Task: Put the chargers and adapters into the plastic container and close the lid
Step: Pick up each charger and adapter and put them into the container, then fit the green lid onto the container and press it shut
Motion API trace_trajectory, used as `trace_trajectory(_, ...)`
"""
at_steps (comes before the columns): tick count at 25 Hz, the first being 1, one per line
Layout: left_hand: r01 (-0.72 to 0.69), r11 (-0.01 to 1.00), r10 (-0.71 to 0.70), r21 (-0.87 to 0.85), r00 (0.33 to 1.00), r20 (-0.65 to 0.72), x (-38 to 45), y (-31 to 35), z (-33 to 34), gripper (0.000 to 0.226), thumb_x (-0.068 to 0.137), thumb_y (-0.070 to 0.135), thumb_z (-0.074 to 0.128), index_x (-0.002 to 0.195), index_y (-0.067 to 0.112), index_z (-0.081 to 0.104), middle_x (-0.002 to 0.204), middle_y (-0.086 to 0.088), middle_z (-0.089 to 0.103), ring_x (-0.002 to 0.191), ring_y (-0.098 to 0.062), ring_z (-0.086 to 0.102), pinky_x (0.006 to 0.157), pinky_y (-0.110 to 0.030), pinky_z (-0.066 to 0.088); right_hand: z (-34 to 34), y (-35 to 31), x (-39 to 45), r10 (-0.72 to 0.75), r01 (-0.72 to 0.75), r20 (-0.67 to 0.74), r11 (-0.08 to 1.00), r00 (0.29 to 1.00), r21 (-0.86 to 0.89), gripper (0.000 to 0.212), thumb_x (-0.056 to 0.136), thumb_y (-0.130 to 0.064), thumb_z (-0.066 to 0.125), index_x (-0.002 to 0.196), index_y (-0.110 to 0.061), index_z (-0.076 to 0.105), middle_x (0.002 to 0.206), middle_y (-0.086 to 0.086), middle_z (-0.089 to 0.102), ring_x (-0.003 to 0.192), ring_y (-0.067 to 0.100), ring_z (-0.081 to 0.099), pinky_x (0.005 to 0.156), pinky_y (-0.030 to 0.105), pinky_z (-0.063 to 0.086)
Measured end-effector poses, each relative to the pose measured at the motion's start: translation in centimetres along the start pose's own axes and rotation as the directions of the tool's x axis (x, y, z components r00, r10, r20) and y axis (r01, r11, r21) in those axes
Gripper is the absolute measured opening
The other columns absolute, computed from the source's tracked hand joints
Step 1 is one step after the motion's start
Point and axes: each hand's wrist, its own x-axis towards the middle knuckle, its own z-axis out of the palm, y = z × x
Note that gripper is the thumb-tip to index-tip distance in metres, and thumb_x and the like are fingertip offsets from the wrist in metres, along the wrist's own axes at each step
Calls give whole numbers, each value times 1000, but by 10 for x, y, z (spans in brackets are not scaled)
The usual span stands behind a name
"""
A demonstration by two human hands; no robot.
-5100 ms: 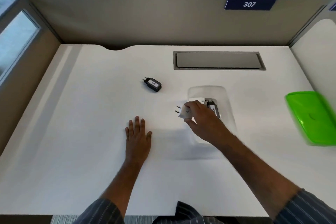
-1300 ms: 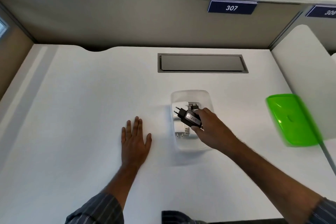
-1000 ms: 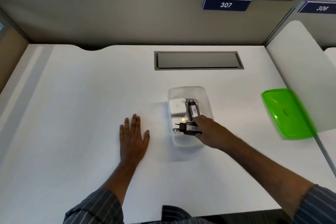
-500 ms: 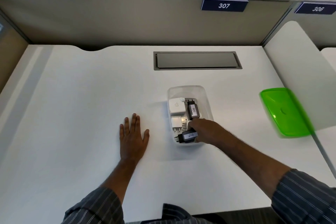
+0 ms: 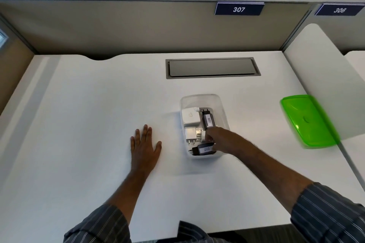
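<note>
In the head view, the black charger labelled 017 (image 5: 204,149), which a moment ago hung in the right hand (image 5: 220,140) above the box, now lies at the near end of the clear plastic container (image 5: 221,104) in the centre of the frame, joining the large white adapter (image 5: 190,117), the black charger labelled 026 (image 5: 209,120) and the small white plug (image 5: 190,134). No charger is left out on the counter (image 5: 88,124), so the filling looks done and only the lid remains. The right hand is inside the container, fingers curled down among the small white pieces beside the 017 charger; whether it pinches one or merely nudges it I cannot tell. The left hand (image 5: 145,143) lies flat and released, fingers straight, on the counter left of the container. The green lid (image 5: 308,120) sits at the right edge of the frame, well apart from the container.
</note>
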Motion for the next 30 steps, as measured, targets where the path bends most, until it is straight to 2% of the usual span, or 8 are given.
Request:
trace_trajectory(3, -16, 999, 17, -36, 1000, 26, 0, 11, -7, 69, 101, 31, 48, 161, 18, 18, 172, -2, 5, 159, -27, 6, 129, -50, 9, -4, 3, -11, -47, 71, -167, 988, 985, 138, 25, 88, -8, 68, 110, -15, 59, 115, 2, 58, 100, 20, 59, 89, 40, 52)
trace_trajectory(6, -109, 993, 107, -42, 994, -34, -2, 28, -16, 62, 101, 18, 47, 159, 15, 25, 171, -4, 11, 158, -28, 13, 128, -49, 17, -6, 7, -22, -117, 200, -369, 960, 922, 196, 22, 93, -19, 68, 114, -15, 61, 114, -3, 56, 103, 11, 54, 93, 32, 48)
trace_trajectory(9, -136, 985, 122, -106, 984, -126, 2, 53, -30, 54, 102, 10, 45, 154, 11, 36, 170, -7, 19, 157, -29, 19, 127, -44, 20, -3, 15, -31, -95, 214, -530, 962, 843, 167, 31, 96, -34, 63, 122, -19, 56, 119, -2, 53, 108, 19, 51, 93, 32, 45)
trace_trajectory(12, -185, 971, 152, -153, 967, -206, 9, 83, -42, 48, 102, 11, 47, 149, 11, 43, 168, -8, 25, 155, -28, 24, 125, -45, 24, 0, 33, -39, -48, 175, -618, 974, 785, 146, 40, 98, -45, 55, 130, -20, 52, 126, -3, 51, 112, 19, 51, 97, 35, 44)
trace_trajectory(15, -251, 959, 216, -130, 947, -239, 16, 116, -49, 48, 102, 18, 50, 149, 11, 43, 167, -8, 27, 154, -28, 27, 126, -45, 26, 0, 59, -45, 28, 102, -637, 981, 771, 167, 47, 100, -51, 47, 136, -20, 48, 134, -3, 49, 119, 20, 50, 101, 40, 43)
trace_trajectory(20, -325, 942, 297, -86, 925, -237, 19, 178, -41, 54, 102, 32, 51, 152, 16, 38, 170, -5, 18, 156, -25, 18, 125, -39, 18, -4, 113, -57, 173, -31, -634, 973, 754, 228, 51, 101, -46, 49, 142, -16, 48, 141, 2, 50, 129, 25, 49, 105, 42, 40)
trace_trajectory(26, -380, 916, 352, -130, 916, -194, 16, 259, -13, 61, 96, 28, 61, 152, 15, 40, 169, -4, 23, 153, -28, 26, 125, -45, 27, -13, 187, -75, 280, -161, -600, 956, 750, 245, 56, 102, -45, 48, 148, -14, 45, 148, 5, 46, 137, 25, 44, 109, 40, 37)
trace_trajectory(30, -442, 895, 431, -65, 893, -128, 13, 311, 10, 63, 95, 29, 59, 152, 14, 39, 168, -6, 24, 152, -27, 29, 124, -43, 28, -19, 235, -88, 343, -239, -592, 939, 730, 249, 55, 102, -42, 52, 147, -10, 47, 146, 11, 49, 136, 30, 46, 108, 42, 40)
